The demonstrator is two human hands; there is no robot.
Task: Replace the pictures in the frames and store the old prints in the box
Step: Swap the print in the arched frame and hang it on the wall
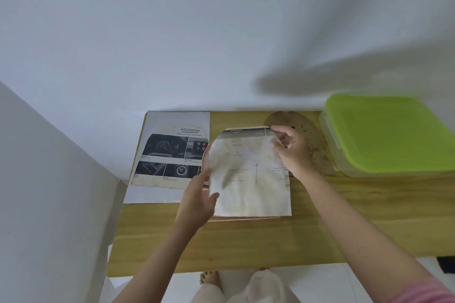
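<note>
A pale, stained print (248, 174) with faint text lies over a pinkish frame (246, 218) in the middle of the wooden table (246, 243). My right hand (290, 152) pinches the print's top right corner. My left hand (199, 199) rests against the print's lower left edge, thumb on the paper. A car-dashboard print (172, 152) headed "ADVANCED" lies flat to the left, on top of another white sheet (152, 194). A clear plastic box with a green lid (389, 133) stands shut at the right.
A brownish stained board (312, 135) lies behind my right hand, next to the box. A white wall (197, 32) runs along the table's far edge, and a grey panel (49, 192) closes off the left side. My legs and a foot show below the table's front edge.
</note>
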